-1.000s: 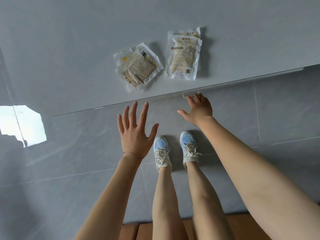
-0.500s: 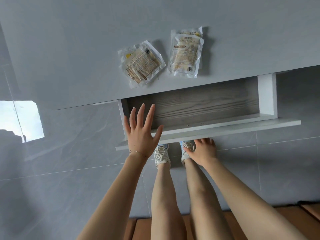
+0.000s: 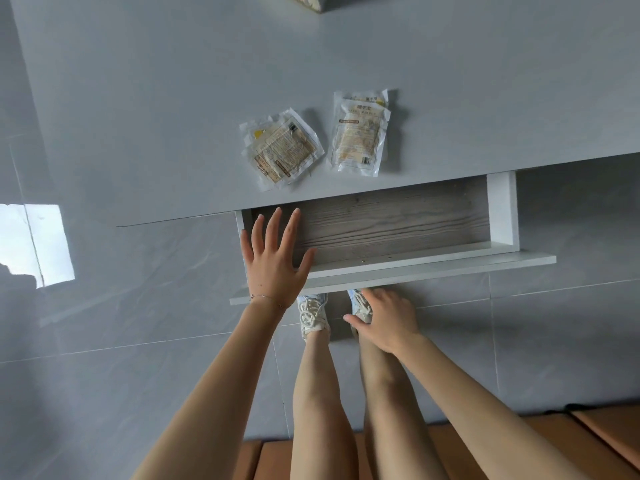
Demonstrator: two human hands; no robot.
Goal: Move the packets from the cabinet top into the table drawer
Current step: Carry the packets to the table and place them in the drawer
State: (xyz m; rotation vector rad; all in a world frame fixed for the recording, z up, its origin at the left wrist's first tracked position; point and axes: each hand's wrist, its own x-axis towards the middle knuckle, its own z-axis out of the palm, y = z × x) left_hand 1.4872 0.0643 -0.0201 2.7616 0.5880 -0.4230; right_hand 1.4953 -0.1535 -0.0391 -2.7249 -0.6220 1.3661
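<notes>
Two clear food packets lie on the grey cabinet top (image 3: pixel 173 116): a tilted left packet (image 3: pixel 282 148) and an upright right packet (image 3: pixel 360 133), both near the front edge. Below them the white drawer (image 3: pixel 433 266) stands pulled out, its wood-grain bottom (image 3: pixel 388 223) bare. My left hand (image 3: pixel 273 258) hovers over the drawer's left end with fingers spread, holding nothing. My right hand (image 3: pixel 388 318) is just below the drawer front, fingers loosely apart, holding nothing.
Grey tiled floor (image 3: pixel 121 341) lies below, with a bright window reflection (image 3: pixel 34 244) at the left. My legs and white sneakers (image 3: pixel 311 313) stand under the drawer front. Wooden slats (image 3: pixel 595 431) show at the bottom. A patterned object (image 3: pixel 308 0) peeks in at the top edge.
The drawer went from shut to pulled out, drawn by my right hand. That hand has since come off the drawer front and relaxed. My left hand rose over the drawer's left end.
</notes>
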